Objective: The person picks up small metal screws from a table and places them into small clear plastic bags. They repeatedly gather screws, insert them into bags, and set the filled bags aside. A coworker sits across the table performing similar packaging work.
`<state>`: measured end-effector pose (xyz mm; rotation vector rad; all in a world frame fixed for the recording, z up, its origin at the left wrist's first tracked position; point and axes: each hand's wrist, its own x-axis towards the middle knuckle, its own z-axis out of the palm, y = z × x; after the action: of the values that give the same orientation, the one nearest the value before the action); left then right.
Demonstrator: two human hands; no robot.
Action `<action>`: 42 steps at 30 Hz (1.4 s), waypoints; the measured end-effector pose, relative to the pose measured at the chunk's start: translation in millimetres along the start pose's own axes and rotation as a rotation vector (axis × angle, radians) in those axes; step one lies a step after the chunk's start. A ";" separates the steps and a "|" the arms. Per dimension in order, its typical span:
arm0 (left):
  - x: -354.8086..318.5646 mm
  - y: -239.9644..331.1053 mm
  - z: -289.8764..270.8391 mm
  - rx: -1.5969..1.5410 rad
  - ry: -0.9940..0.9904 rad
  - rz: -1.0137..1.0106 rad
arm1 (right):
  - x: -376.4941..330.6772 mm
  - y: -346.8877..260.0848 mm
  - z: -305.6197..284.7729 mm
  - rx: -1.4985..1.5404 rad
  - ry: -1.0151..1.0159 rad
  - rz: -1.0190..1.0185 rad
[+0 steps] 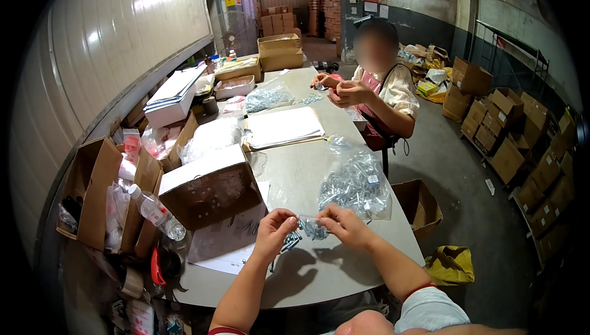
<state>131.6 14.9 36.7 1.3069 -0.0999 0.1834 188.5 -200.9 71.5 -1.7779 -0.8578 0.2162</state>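
Observation:
Over the near part of the table, both my hands pinch a small clear plastic bag (pixel 315 231) with metal screws in it. My left hand (pixel 276 232) is closed at the bag's left upper edge, fingertips together. At its right upper edge my right hand (pixel 345 227) grips the plastic between thumb and fingers. Loose bluish screws (pixel 291 241) lie on the table below, beside my left hand. Just beyond my right hand rests a large clear bag (pixel 354 182) full of screws.
An open cardboard box (pixel 212 193) lies on its side at the left, near a water bottle (pixel 157 212). Farther off are a paper stack (pixel 286 128) and another bag of hardware (pixel 268 98). Across the table a co-worker (pixel 384 83) handles something small. A floor carton (pixel 419 207) stands right.

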 end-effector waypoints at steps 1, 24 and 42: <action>1.5 1.7 0.4 -0.023 0.032 0.015 | -1.1 -1.9 -4.6 -0.013 0.028 0.046; -75.4 45.1 -52.3 0.724 0.287 0.204 | -300.5 124.3 -139.2 -0.481 0.871 0.696; -108.8 -13.7 26.6 1.659 -0.013 -0.375 | -205.3 52.7 -103.8 -0.390 0.797 0.116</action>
<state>28.2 -22.7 11.4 2.9348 0.3799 -0.1313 118.9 -418.4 11.8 -2.0315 -0.2213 -0.5944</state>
